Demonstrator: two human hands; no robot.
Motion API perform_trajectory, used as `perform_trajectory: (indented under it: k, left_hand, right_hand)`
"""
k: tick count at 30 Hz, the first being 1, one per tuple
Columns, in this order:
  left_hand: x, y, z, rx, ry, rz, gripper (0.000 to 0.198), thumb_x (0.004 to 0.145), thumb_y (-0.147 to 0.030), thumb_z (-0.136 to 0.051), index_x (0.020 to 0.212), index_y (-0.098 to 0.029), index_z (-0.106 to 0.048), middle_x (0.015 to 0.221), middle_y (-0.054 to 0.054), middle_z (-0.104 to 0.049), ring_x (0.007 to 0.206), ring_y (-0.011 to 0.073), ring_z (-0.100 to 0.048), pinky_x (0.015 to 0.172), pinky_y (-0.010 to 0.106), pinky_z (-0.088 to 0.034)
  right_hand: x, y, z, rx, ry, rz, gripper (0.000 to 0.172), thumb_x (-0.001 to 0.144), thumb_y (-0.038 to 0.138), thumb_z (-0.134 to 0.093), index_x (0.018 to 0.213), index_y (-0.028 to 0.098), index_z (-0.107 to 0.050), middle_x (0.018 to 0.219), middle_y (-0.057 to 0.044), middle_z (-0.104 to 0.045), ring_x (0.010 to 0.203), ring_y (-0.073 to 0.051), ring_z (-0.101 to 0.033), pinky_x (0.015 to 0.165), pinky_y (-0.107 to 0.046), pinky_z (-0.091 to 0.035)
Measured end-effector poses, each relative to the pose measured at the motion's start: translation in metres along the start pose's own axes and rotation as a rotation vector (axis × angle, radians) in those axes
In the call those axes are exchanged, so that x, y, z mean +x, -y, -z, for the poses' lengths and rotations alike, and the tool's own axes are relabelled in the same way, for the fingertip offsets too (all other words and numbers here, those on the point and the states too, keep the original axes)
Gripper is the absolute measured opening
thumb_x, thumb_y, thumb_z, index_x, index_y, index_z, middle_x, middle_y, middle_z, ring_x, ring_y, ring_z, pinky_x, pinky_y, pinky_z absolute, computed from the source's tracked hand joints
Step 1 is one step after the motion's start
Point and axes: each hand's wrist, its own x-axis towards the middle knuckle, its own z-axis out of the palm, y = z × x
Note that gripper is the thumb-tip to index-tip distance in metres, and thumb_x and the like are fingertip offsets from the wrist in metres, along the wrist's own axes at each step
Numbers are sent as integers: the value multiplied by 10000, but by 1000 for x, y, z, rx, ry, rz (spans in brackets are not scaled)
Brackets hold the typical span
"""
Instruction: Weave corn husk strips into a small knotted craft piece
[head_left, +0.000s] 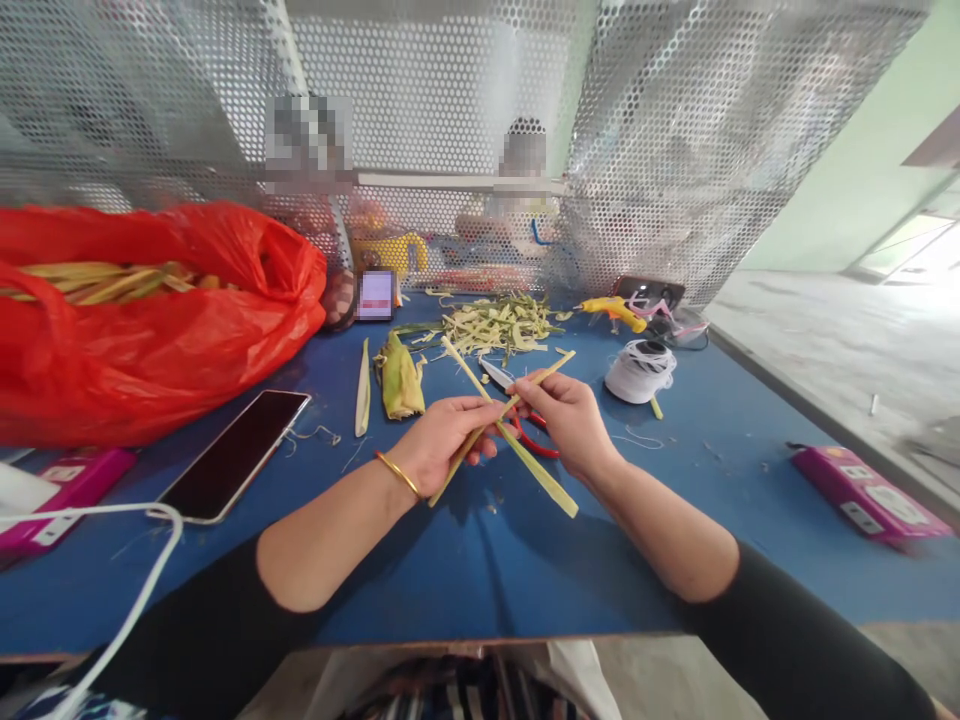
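Observation:
Two narrow pale-green husk strips cross in an X between my hands above the blue table. My left hand [450, 435] pinches the crossing, with one husk strip [541, 475] hanging toward the lower right. The fingers of my right hand [577, 425] are closed on the upper part of the other husk strip [553, 367], whose lower end passes under my left palm. Beneath my hands lies a pair of red-handled scissors [536, 440], partly hidden. Left of them are a wrapped husk bundle [403, 380] and a slim husk piece [363, 392]. Behind is a pile of husk scraps [501, 325].
A red plastic bag [165, 350] of husks fills the left, near a phone [236, 455] and a white cable [161, 570]. At right stand a white thread spool [637, 375], a yellow glue gun [615, 312] and a magenta power strip [862, 490]. A perforated metal screen [442, 90] closes the back.

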Motion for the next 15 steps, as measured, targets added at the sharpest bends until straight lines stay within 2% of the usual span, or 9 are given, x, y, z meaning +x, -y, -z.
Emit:
perform_trajectory:
  k: [3, 5, 7, 10, 15]
  left_hand:
    - [-1, -5, 1, -163, 27, -29, 92, 806, -219, -630, 769, -137, -647, 597, -8, -615, 376, 30, -474, 352, 136, -324]
    - [-2, -7, 2, -236, 56, -42, 91, 792, -240, -657, 793, -153, -630, 554, -35, -581, 362, 32, -459, 348, 132, -328]
    - [-3, -8, 2, -259, 81, -55, 115, 777, -251, -679, 808, -163, -613, 532, -44, -572, 350, 36, -454, 342, 131, -331]
    - [-4, -8, 2, -240, 131, -62, 126, 773, -247, -687, 816, -153, -614, 525, -35, -587, 336, 39, -454, 328, 130, -324]
    - [-3, -6, 4, -242, 210, -29, 137, 819, -212, -633, 924, -129, -665, 548, 6, -636, 333, 42, -461, 333, 136, -332]
  right_hand:
    - [1, 2, 0, -6, 100, 56, 290, 714, 446, -665, 852, 191, -662, 798, -7, -675, 799, -154, -604, 772, -288, -455]
    - [0, 3, -1, -27, 205, 56, 311, 713, 463, -669, 863, 191, -660, 835, -9, -679, 854, -163, -598, 820, -296, -438]
    - [-2, 2, -3, -40, 270, 19, 340, 704, 501, -673, 797, 175, -652, 778, -7, -669, 797, -158, -590, 791, -296, -433]
    - [-5, 1, -5, -9, 269, -63, 388, 663, 534, -705, 710, 156, -633, 677, 2, -633, 666, -131, -549, 685, -276, -415]
    - [-9, 3, -6, 93, 257, -155, 413, 613, 495, -767, 824, 151, -683, 682, -7, -642, 644, -129, -540, 607, -257, -392]
